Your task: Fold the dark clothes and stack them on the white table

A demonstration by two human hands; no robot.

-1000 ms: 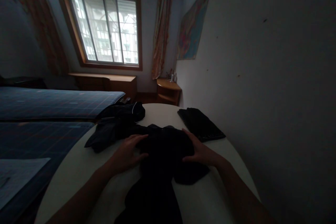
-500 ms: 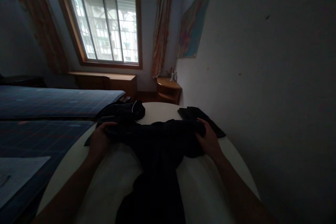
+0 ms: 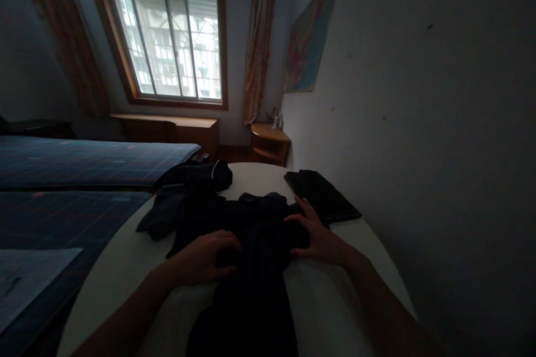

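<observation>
A dark garment (image 3: 251, 279) lies spread over the round pale table (image 3: 151, 268), its wider part across the far side and a long part running toward me. My left hand (image 3: 205, 256) is over its left side, fingers curved and thumb apart, nothing gripped. On the right, my right hand (image 3: 318, 237) is open with spread fingers at the garment's right part. Whether the fingertips press on the cloth is hard to tell in the dim light.
A black flat item (image 3: 322, 195) lies at the table's right edge, near my right hand. Dark bundled cloth (image 3: 205, 175) sits at the far left. Blue checked beds (image 3: 92, 162) stand on the left, a white wall (image 3: 397, 167) on the right, and a small corner shelf (image 3: 270, 134) beyond.
Both hands have let go of the garment's far band and come inward and nearer to me, the left one the most. The cloth now lies flatter on the table.
</observation>
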